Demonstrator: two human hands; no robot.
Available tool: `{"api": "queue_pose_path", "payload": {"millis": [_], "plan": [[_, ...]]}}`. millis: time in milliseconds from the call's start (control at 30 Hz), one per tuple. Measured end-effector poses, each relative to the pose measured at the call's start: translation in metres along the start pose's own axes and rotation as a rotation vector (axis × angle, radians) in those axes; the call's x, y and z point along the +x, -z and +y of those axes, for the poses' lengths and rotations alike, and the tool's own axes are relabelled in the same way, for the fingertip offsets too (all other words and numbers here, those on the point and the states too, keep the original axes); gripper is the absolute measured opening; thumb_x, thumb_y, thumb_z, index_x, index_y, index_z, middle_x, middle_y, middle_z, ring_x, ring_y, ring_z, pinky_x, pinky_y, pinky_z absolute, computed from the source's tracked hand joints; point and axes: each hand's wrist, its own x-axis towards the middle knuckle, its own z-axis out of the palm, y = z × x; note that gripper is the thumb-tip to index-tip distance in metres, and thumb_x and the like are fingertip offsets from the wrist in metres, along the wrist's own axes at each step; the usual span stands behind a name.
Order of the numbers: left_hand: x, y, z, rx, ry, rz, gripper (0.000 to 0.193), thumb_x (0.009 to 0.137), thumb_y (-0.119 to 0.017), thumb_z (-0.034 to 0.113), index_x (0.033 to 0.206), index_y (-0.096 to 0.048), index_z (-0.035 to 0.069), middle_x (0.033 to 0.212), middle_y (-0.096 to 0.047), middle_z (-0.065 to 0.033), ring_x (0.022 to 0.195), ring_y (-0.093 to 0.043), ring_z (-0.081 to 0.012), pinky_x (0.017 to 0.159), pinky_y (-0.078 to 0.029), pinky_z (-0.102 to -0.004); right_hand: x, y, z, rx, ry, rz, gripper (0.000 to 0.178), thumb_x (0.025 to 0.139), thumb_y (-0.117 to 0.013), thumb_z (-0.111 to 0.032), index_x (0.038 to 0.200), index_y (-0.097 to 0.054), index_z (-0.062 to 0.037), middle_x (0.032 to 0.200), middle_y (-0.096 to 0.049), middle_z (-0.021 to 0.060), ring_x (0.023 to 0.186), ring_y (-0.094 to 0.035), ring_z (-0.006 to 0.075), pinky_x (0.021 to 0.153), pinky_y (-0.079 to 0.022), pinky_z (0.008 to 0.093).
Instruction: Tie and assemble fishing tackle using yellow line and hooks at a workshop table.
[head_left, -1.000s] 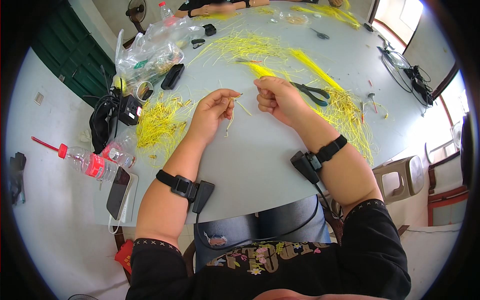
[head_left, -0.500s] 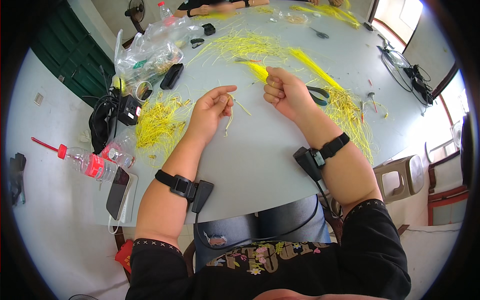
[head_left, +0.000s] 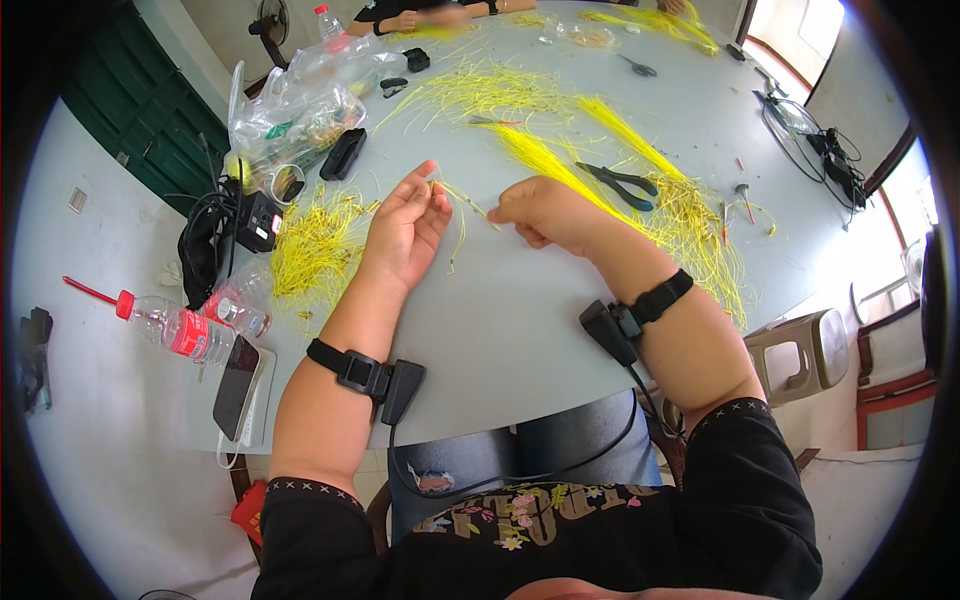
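Over the near middle of the table, my left hand pinches a thin yellow strand between thumb and fingertips, and part of it dangles down. Curled with the palm downward, my right hand pinches the strand's other part at its fingertips, so a short stretch spans the gap between my hands. Just beyond the right hand lies a bundle of straight yellow strands. Dark-handled pliers rest beside that bundle, jaws toward the left. A tangled heap of yellow strands lies left of my left hand.
More yellow strands are spread farther back. Plastic bags, a black case, a bottle and a phone line the left side. Scissors lie far off. Another person's hands are at the far edge.
My right hand has come down and nearer, turning palm downward, and now pinches the strand. The left hand's fingers have tipped upward. The pliers and straight bundle are more exposed.
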Motion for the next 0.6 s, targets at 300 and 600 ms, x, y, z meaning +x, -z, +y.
{"api": "queue_pose_path", "payload": {"millis": [300, 600], "plan": [[-0.008, -0.014, -0.009, 0.030, 0.024, 0.059, 0.028, 0.095, -0.052, 0.007, 0.121, -0.043, 0.009, 0.094, -0.059, -0.0067, 0.088, -0.060, -0.0161, 0.081, -0.052, -0.0283, 0.007, -0.011, 0.015, -0.325, 0.118, -0.075, 0.043, 0.085, -0.066, -0.022, 0.052, -0.040, -0.0127, 0.049, -0.032, -0.0062, 0.045, -0.031, 0.0042, 0.043, -0.026, 0.0257], [-0.003, -0.002, -0.001, 0.312, 0.056, 0.011, 0.016, 0.100, -0.045, 0.016, 0.112, -0.053, 0.010, 0.090, -0.059, -0.0031, 0.089, -0.060, -0.0136, 0.078, -0.048, -0.0265, -0.007, -0.008, -0.002, 0.028, 0.166, -0.226, 0.041, 0.089, -0.061, -0.018, 0.055, -0.040, -0.0120, 0.050, -0.033, -0.0056, 0.046, -0.028, 0.0056, 0.044, -0.021, 0.0258]]}}
